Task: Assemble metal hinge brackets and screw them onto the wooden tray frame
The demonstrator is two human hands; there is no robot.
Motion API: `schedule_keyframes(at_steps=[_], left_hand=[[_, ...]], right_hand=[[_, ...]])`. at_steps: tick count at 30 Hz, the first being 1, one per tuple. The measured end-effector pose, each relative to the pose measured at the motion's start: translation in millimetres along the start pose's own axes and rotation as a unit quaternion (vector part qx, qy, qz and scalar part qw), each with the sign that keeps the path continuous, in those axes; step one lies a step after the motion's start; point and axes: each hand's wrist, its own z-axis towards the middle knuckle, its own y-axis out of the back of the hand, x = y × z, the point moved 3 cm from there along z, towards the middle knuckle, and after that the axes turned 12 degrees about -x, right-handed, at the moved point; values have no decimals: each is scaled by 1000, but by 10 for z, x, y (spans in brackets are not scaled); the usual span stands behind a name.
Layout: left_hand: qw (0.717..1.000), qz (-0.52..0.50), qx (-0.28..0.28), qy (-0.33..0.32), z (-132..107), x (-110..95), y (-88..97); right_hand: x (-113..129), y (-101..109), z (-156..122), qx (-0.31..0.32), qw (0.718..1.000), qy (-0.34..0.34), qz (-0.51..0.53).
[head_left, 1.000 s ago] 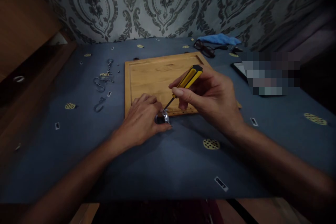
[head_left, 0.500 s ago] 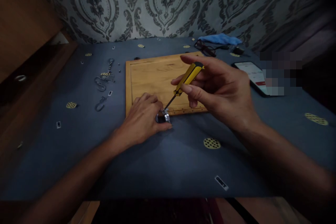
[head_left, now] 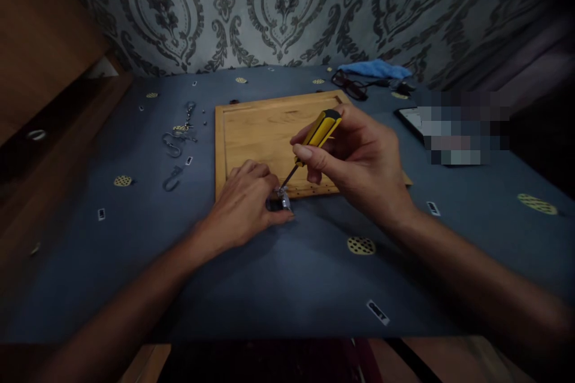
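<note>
My left hand (head_left: 249, 203) is closed on a small shiny metal band ring that looks like a hose clamp (head_left: 284, 198), at the front edge of a wooden board (head_left: 260, 131). My right hand (head_left: 359, 161) grips a screwdriver (head_left: 318, 133) by its yellow and black handle, thumb and fingers around it. The screwdriver is tilted, its shaft running down to the left. Its tip meets the top of the clamp; the exact contact is too small to make out.
Left of the board lie several curled metal bands (head_left: 172, 145) and tiny loose metal bits (head_left: 204, 123). Glasses (head_left: 349, 84) and a blue cloth (head_left: 376, 68) rest at the back right. A partly blurred phone (head_left: 411, 116) lies at the right on the patterned blue tablecloth (head_left: 309, 287).
My right hand has shifted left and its fingers have curled closer around the screwdriver handle, which has turned slightly. My left hand and the clamp stay in place.
</note>
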Motion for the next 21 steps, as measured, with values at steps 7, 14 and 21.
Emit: schedule_keyframes(at_steps=[7,14,21], left_hand=[[1000,-2,5,3,3,-14,0],[1000,-1,-8,-6,-12,13,-33],[1000,1,14,16,8,-10,1]], right_hand=[[65,-28,85,43,998,14,-36],[48,19,74,57,997,30,-46],[-2,40,74,40,999,14,-30]])
